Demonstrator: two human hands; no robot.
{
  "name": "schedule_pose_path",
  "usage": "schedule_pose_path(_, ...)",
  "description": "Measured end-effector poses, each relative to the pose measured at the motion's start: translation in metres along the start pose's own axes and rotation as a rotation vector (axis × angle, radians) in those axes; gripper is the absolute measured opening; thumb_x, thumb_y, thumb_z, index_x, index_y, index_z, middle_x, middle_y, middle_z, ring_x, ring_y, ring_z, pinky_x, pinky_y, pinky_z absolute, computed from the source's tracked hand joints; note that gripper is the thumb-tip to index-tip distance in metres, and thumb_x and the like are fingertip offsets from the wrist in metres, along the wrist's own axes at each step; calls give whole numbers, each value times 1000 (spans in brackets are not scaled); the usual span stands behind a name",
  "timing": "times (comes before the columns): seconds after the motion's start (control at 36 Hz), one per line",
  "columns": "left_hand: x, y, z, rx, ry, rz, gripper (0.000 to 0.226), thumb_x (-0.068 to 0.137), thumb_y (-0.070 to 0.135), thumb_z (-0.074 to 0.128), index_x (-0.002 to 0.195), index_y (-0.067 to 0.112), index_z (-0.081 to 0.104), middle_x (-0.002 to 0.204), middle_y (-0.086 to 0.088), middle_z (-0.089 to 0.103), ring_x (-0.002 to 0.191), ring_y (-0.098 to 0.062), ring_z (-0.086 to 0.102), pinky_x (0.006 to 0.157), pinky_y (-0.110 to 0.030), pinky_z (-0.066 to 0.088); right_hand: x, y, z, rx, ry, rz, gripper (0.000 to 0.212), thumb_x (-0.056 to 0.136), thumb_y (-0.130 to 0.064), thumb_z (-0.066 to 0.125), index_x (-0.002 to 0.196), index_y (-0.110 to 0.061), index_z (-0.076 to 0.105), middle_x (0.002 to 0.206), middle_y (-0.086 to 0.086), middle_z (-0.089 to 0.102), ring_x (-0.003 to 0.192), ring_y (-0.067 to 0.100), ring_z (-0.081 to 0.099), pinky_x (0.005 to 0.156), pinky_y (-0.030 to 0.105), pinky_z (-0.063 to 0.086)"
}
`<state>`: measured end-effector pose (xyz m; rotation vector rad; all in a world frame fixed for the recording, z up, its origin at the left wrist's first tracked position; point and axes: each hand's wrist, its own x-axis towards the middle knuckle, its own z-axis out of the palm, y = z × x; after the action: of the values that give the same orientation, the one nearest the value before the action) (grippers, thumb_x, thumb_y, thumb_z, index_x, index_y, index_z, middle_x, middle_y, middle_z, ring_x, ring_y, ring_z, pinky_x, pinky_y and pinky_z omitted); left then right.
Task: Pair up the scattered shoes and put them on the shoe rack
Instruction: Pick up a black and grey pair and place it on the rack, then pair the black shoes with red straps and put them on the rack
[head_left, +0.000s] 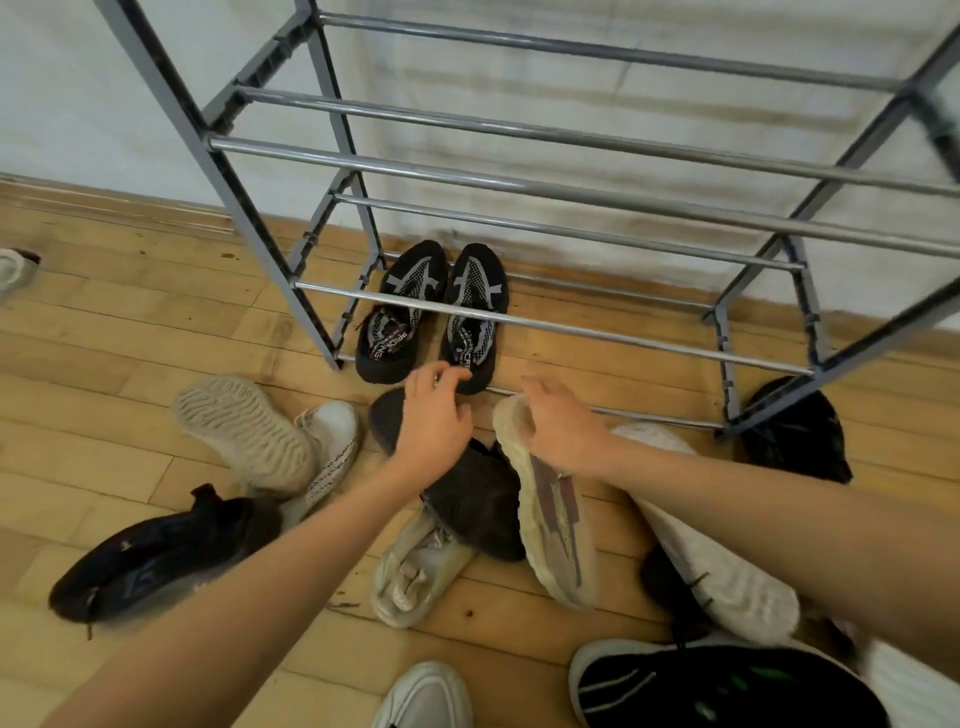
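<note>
Head view: a person's bare arms reach over shoes strewn across a wooden floor (104, 338) in front of a grey metal shoe rack (519, 187). The left hand (434, 421) hovers with loosely curled fingers and grips nothing, just above a dark shoe (478, 499) lying on its side. Close beside it but apart, the right hand (561, 426) curls its fingers over the end of a cream shoe (550, 514) turned sole-up, a reddish stripe running along the sole. Just beyond both hands, a matched pair of black shoes (400, 317) sits side by side on the rack's lowest tier, toes toward the wall. Left of the left hand, a pale shoe (244, 431) lies sole-up against a white speckled shoe (332, 441). Between the forearms lies a beige shoe (415, 566). Under the right forearm lies a white shoe (727, 582); beyond it, a black shoe (800, 441) rests at the rack's foot.
</note>
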<state>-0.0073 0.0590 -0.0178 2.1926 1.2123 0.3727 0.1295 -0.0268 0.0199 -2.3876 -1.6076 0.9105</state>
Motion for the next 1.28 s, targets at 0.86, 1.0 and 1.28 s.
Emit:
schedule_pose_path(0.86, -87, 46, 58, -278, -432, -225, 61, 88, 13, 60, 142, 14, 31, 135, -8, 46, 119, -19, 50, 87, -23, 41, -98, 60, 77, 441, -69, 335, 87, 68, -29, 77, 135, -9, 24, 134, 9, 32, 122, 26, 41, 98, 37, 44)
schedule_pose_path(1.0, -86, 54, 61, -310, -410, -207, 52, 90, 9, 56, 139, 15, 38, 131, -5, 48, 116, -15, 50, 92, -24, 41, -100, 68, 72, 502, -22, 273, 69, 70, -24, 77, 126, -11, 39, 115, 3, 51, 104, 18, 54, 82, 30, 48)
schedule_pose_path(1.28, -91, 53, 54, -613, -597, -239, 46, 91, -4, 48, 134, 10, 44, 134, -6, 53, 123, -15, 51, 100, -24, 39, -112, 83, 68, 117, 152, 122, 42, 82, -19, 62, 121, -11, 49, 125, 8, 53, 112, 27, 54, 86, 35, 47)
